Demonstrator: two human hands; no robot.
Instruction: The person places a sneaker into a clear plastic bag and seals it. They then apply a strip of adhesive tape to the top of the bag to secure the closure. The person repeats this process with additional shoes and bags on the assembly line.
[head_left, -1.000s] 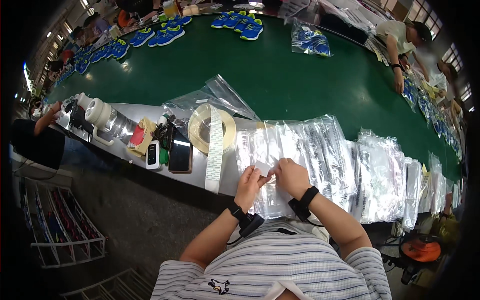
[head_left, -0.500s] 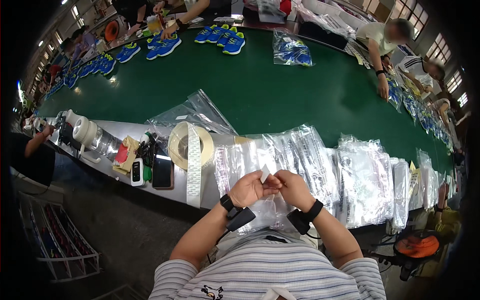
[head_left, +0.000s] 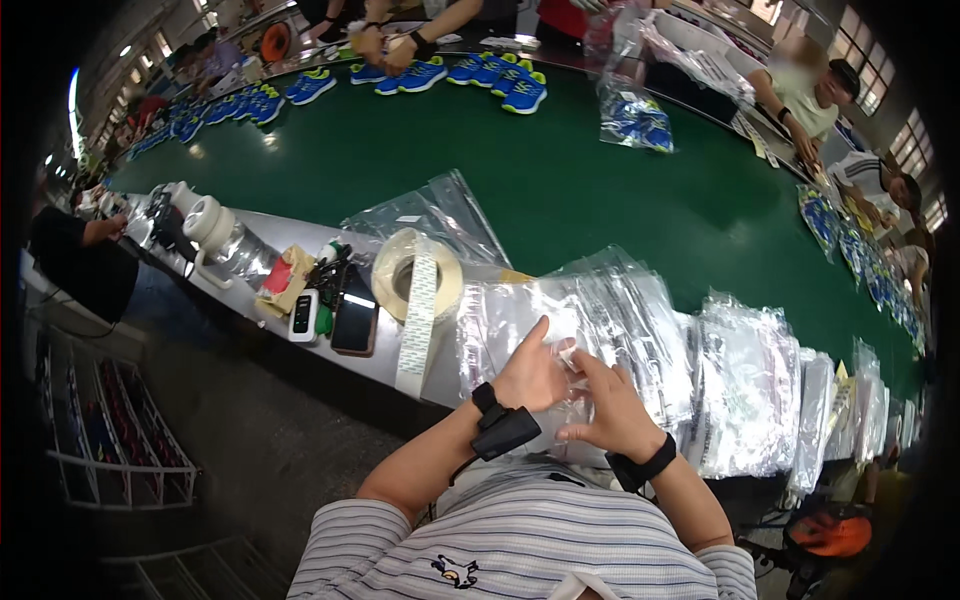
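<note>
Over the clear plastic bags, my left hand lies palm up, its thumb stretched away from the fingers. My right hand faces it from the right, thumb and index finger spread wide. A small white piece, like a bit of sticker or paper, shows at the right index fingertip near the left fingers. Whether it sticks to a finger or the bag is unclear. Left of the hands stands a roll of labels, with a printed strip hanging over the metal table's edge.
A phone, a small white device and a clear bottle sit at left. More bag stacks lie at right. Blue shoes and a bagged pair are on the green belt. Other people work across it.
My hands have moved apart from their earlier pinch; the right fingers have spread and the left thumb has lifted. The view has shifted, and a bag is being handled across the belt.
</note>
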